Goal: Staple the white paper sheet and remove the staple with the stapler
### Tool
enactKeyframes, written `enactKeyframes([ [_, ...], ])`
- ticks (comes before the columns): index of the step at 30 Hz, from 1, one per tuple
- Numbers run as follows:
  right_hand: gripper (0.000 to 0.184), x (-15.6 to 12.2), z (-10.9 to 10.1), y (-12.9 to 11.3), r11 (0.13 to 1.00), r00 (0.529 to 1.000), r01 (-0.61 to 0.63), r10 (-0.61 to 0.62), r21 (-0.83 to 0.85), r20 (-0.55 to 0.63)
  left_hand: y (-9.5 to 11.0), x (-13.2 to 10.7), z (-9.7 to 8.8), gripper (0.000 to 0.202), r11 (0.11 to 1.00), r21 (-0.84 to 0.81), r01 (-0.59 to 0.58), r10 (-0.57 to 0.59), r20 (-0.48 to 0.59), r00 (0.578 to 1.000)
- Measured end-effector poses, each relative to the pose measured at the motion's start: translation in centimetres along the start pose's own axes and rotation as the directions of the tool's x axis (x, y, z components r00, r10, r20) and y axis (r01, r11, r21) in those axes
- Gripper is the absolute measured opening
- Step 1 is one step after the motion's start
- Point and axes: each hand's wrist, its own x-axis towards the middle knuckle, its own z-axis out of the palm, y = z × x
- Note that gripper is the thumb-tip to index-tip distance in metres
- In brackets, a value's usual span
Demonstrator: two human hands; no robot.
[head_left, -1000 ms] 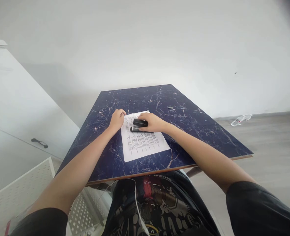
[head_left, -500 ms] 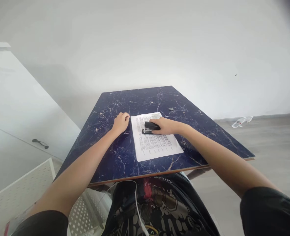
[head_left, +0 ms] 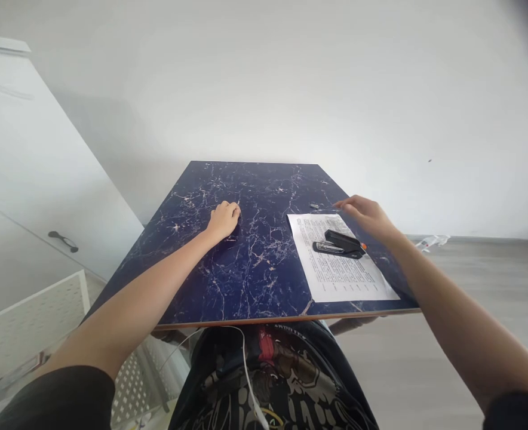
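Observation:
My left hand (head_left: 224, 219) rests on the dark blue marbled table (head_left: 255, 263), fingers loosely bent over the surface, with nothing visible in it. Over the right side of the table, just past the upper right corner of a printed paper sheet (head_left: 322, 280), is my right hand (head_left: 366, 216). Its fingers stretch leftward and hold nothing visible. On the sheet lies a black stapler (head_left: 341, 245), jaws apart and pointing left, with an orange spot at its back end. A small greyish metal piece (head_left: 314, 206) lies beyond the sheet, left of my right fingertips.
A white cabinet (head_left: 44, 179) with a dark handle stands at the left. Below it is a white perforated panel (head_left: 31, 310). A white cable (head_left: 248, 370) hangs over my lap. Clear plastic (head_left: 433, 242) lies on the floor by the wall at right.
The sheet and stapler have moved right across the table. My right hand has let go of the stapler and moved right, beyond it. My left hand stays nearly in place.

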Motion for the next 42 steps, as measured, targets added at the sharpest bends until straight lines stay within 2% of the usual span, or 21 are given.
enactKeyframes([
  [1,0.06,1.1,0.5,0.4,0.999,0.999,0.021,-0.02,0.024,-0.034,-0.2,0.0,0.0,0.027,1.0,-0.012,0.0,0.0,0.0,1.0],
  [2,0.064,2.2,1.1,0.7,0.997,0.998,0.063,-0.062,0.04,-0.018,-0.4,0.1,0.0,0.027,1.0,-0.022,0.002,-0.002,0.001,1.0],
  [5,0.078,5.0,3.4,1.0,0.981,0.961,0.192,-0.193,0.027,0.196,-1.0,0.3,-0.1,0.028,0.999,-0.051,0.007,-0.007,0.005,1.0],
  [8,0.08,6.4,5.5,1.2,0.965,0.899,0.261,-0.239,-0.012,0.367,-1.5,0.5,-0.3,0.029,0.995,-0.096,-0.001,0.001,0.005,1.0],
  [10,0.08,6.9,6.5,1.3,0.958,0.879,0.281,-0.235,-0.052,0.414,-1.7,0.6,-0.4,0.033,0.991,-0.132,-0.017,0.018,0.006,1.0],
  [13,0.08,7.7,7.9,0.9,0.956,0.886,0.276,-0.214,-0.096,0.411,-1.8,0.8,-0.7,0.038,0.983,-0.179,-0.05,0.051,0.0,0.999],
  [16,0.077,8.9,9.8,-1.3,0.953,0.899,0.287,-0.233,-0.097,0.371,-1.8,1.1,-1.1,0.038,0.972,-0.22,-0.086,0.079,-0.042,0.996],
  [20,0.08,11.5,13.7,-7.4,0.925,0.873,0.375,-0.332,-0.056,0.356,-2.6,1.8,-2.4,0.038,0.965,-0.255,-0.066,0.021,-0.175,0.984],
  [22,0.082,12.9,16.0,-11.1,0.913,0.859,0.406,-0.369,-0.032,0.356,-3.6,2.0,-3.4,0.037,0.968,-0.25,-0.006,-0.063,-0.269,0.961],
  [23,0.083,13.6,17.1,-12.9,0.907,0.851,0.422,-0.39,-0.015,0.351,-4.2,2.1,-4.0,0.036,0.969,-0.243,0.042,-0.124,-0.331,0.936],
  [24,0.083,14.3,18.2,-14.6,0.902,0.843,0.431,-0.407,0.01,0.352,-4.8,2.1,-4.7,0.035,0.966,-0.237,0.106,-0.197,-0.401,0.895],
  [27,0.076,15.9,20.9,-19.2,0.909,0.844,0.412,-0.405,0.058,0.353,-6.5,2.0,-6.4,0.035,0.922,-0.249,0.298,-0.388,-0.569,0.725],
  [28,0.073,16.2,21.5,-20.5,0.903,0.839,0.423,-0.423,0.077,0.342,-6.9,2.0,-6.8,0.035,0.908,-0.257,0.331,-0.419,-0.594,0.687],
  [29,0.069,16.3,22.0,-21.6,0.888,0.829,0.448,-0.455,0.102,0.325,-7.2,1.9,-7.0,0.035,0.899,-0.267,0.348,-0.437,-0.606,0.665],
  [31,0.06,16.2,22.4,-23.3,0.839,0.787,0.522,-0.543,0.154,0.293,-7.4,1.9,-7.2,0.033,0.89,-0.289,0.354,-0.456,-0.603,0.655],
  [33,0.049,15.7,22.5,-24.3,0.769,0.712,0.606,-0.638,0.204,0.292,-7.3,1.9,-7.1,0.032,0.885,-0.312,0.345,-0.465,-0.588,0.662],
  [35,0.043,15.2,22.3,-24.5,0.699,0.626,0.67,-0.713,0.249,0.317,-7.0,1.9,-6.9,0.031,0.895,-0.321,0.31,-0.445,-0.591,0.673],
  [37,0.044,14.8,22.2,-24.1,0.658,0.567,0.7,-0.748,0.278,0.344,-6.6,2.0,-6.7,0.031,0.912,-0.326,0.249,-0.405,-0.623,0.669],
  [39,0.049,14.8,22.2,-23.2,0.657,0.557,0.699,-0.748,0.282,0.361,-6.3,2.0,-6.5,0.03,0.921,-0.339,0.19,-0.376,-0.651,0.66],
  [42,0.052,15.0,21.9,-20.8,0.672,0.573,0.685,-0.736,0.281,0.361,-6.1,1.9,-6.3,0.032,0.924,-0.357,0.135,-0.351,-0.66,0.664],
])
